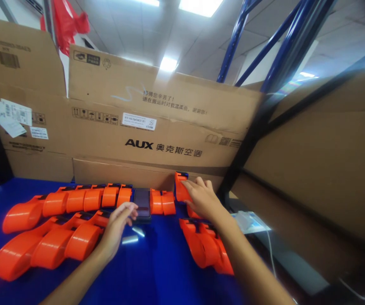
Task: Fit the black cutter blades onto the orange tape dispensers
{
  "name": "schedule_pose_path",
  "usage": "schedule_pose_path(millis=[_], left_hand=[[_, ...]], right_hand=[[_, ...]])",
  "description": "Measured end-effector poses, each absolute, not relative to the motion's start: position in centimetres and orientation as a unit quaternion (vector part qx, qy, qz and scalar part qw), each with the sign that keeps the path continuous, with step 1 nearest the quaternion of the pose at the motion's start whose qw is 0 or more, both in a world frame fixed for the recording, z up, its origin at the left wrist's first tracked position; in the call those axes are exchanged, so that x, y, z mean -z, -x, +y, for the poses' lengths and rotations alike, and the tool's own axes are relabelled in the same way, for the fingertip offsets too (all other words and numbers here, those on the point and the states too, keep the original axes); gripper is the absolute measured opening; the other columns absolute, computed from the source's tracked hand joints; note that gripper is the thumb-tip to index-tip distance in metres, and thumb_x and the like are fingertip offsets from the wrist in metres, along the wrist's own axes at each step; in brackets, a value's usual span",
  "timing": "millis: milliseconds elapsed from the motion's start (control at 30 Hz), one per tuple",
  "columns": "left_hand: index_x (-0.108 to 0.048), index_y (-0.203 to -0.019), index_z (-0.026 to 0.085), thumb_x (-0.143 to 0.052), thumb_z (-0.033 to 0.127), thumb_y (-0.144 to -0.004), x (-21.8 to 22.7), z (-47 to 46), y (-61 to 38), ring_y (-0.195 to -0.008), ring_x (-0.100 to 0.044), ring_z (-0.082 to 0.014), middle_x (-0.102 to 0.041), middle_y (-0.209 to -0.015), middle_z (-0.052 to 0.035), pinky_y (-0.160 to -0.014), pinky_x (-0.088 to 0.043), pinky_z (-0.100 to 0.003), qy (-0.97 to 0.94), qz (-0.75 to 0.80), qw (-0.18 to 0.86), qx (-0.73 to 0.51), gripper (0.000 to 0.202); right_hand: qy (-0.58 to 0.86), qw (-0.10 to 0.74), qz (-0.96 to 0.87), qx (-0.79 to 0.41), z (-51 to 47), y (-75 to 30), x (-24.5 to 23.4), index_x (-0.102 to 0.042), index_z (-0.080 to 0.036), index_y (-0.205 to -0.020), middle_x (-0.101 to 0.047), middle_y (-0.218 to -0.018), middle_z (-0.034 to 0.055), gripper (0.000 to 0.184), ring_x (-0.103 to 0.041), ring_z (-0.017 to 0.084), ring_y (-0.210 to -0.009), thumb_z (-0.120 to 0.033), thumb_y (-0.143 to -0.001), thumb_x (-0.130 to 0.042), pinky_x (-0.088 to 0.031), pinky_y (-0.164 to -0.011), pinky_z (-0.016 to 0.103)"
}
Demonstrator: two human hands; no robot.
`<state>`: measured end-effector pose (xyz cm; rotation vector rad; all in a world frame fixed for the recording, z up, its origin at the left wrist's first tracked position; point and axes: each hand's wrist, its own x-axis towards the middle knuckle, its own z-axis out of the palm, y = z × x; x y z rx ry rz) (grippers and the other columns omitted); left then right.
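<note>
My right hand (pixel 203 197) pinches an orange looped band (pixel 181 186) with a dark blue clip-like top edge, held upright near the cardboard at the back. More orange loops (pixel 206 243) lie just below that wrist, partly hidden by the forearm. My left hand (pixel 119 224) is half curled with its fingers apart, and nothing shows in it. Its fingertips are beside a dark rectangular box (pixel 142 203). Left of this hand lie two rows of orange loops, a back row (pixel 74 200) and a front row (pixel 53 245). A short group of orange loops (pixel 163 202) sits right of the box.
Everything lies on a blue surface (pixel 166 258). Printed cardboard (pixel 170 114) walls the back, with another cardboard panel (pixel 325 169) on the right. A dark post (pixel 247 144) rises at the back right corner. Beyond the right edge are a clear plastic bag (pixel 247 220) and a white cable (pixel 270 250).
</note>
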<state>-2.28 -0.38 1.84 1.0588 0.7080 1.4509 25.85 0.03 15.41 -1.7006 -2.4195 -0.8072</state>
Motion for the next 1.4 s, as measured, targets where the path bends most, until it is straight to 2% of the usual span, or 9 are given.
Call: schedule_pose_path(millis=[167,300,467,700,867,1000,1100,1200,1400], left_hand=[[-0.072,-0.101,0.018,-0.066,0.046,-0.087,-1.7,-0.3,2.3,-0.081,-0.059,-0.0188,-0.067,-0.085,-0.0054,-0.067,-0.043,-0.027,-0.471,0.315,0.562,-0.603,0.032],[-0.071,-0.111,0.019,-0.064,0.046,-0.087,-1.7,-0.4,2.0,-0.089,-0.062,-0.0219,-0.072,-0.098,-0.0089,-0.071,-0.045,-0.029,-0.515,0.337,0.554,-0.561,0.036],[-0.066,-0.122,0.022,-0.068,0.045,-0.085,-2.0,-1.1,1.1,-0.097,-0.065,-0.0253,-0.071,-0.114,-0.0120,-0.077,-0.049,-0.033,-0.546,0.332,0.581,-0.504,0.044],[-0.047,-0.144,0.027,-0.069,0.050,-0.085,-3.2,-1.9,1.1,-0.104,-0.068,-0.0276,-0.065,-0.132,-0.0124,-0.086,-0.052,-0.039,-0.432,0.266,0.651,-0.565,0.067],[-0.067,-0.121,0.019,-0.068,0.056,-0.082,-3.7,-2.5,1.5,-0.103,-0.069,-0.0316,-0.075,-0.112,-0.0117,-0.088,-0.053,-0.041,-0.316,0.215,0.728,-0.569,0.054],[-0.072,-0.111,0.014,-0.069,0.051,-0.079,-4.1,-2.5,2.0,-0.081,-0.073,-0.0297,-0.078,-0.093,-0.0122,-0.073,-0.056,-0.039,-0.280,0.251,0.726,-0.575,0.049],[-0.072,-0.115,0.008,-0.061,0.057,-0.082,-4.5,-2.5,2.4,-0.058,-0.068,-0.0245,-0.077,-0.081,-0.0155,-0.055,-0.053,-0.034,-0.285,0.250,0.748,-0.545,0.060],[-0.071,-0.117,0.006,-0.057,0.059,-0.083,-4.7,-2.7,2.6,-0.051,-0.065,-0.0221,-0.075,-0.073,-0.0155,-0.048,-0.050,-0.031,-0.290,0.248,0.761,-0.524,0.064],[-0.069,-0.116,0.009,-0.064,0.051,-0.081,-4.7,-2.7,2.2,-0.048,-0.064,-0.0198,-0.078,-0.087,-0.0167,-0.047,-0.048,-0.030,-0.288,0.263,0.746,-0.540,0.055]], right_hand=[[0.505,0.080,-0.784,0.351,-2.4,-24.2,-18.3,-0.054,-0.015,-0.135,-0.062,-0.133,0.0149,0.052,-0.047,0.033,-0.101,-0.022,-0.084,-0.062,-0.030,-0.077,0.040],[0.492,0.097,-0.779,0.377,-2.9,-23.5,-19.1,-0.055,-0.014,-0.134,-0.062,-0.133,0.0160,0.049,-0.048,0.034,-0.099,-0.024,-0.086,-0.061,-0.030,-0.076,0.041],[0.486,0.116,-0.794,0.346,-3.1,-23.2,-18.6,-0.055,-0.015,-0.135,-0.062,-0.134,0.0149,0.052,-0.049,0.033,-0.100,-0.025,-0.085,-0.067,-0.033,-0.078,0.041],[0.413,0.149,-0.870,0.225,-8.0,-19.1,-18.7,-0.047,-0.019,-0.146,-0.057,-0.140,0.0147,0.059,-0.049,0.036,-0.108,-0.034,-0.091,-0.063,-0.038,-0.086,0.049],[0.339,0.146,-0.926,0.083,-10.4,-15.4,-17.3,-0.045,-0.026,-0.148,-0.060,-0.137,0.0090,0.064,-0.051,0.033,-0.114,-0.034,-0.089,-0.067,-0.039,-0.098,0.050],[0.379,0.177,-0.907,0.039,-8.7,-17.3,-16.0,-0.037,-0.031,-0.153,-0.053,-0.145,0.0078,0.065,-0.047,0.030,-0.126,-0.042,-0.093,-0.059,-0.036,-0.105,0.049],[0.547,0.103,-0.828,0.070,-6.0,-20.5,-14.7,-0.040,-0.023,-0.152,-0.054,-0.143,0.0174,0.072,-0.046,0.039,-0.128,-0.050,-0.089,-0.061,-0.035,-0.102,0.055],[0.642,-0.067,-0.761,0.061,-3.7,-22.5,-12.9,-0.060,-0.015,-0.134,-0.070,-0.115,0.0230,0.072,-0.055,0.046,-0.116,-0.052,-0.074,-0.076,-0.038,-0.092,0.054],[0.634,-0.072,-0.762,0.113,-1.3,-22.1,-10.8,-0.064,-0.014,-0.125,-0.072,-0.109,0.0207,0.044,-0.058,0.039,-0.115,-0.021,-0.083,-0.069,-0.038,-0.089,0.045]])
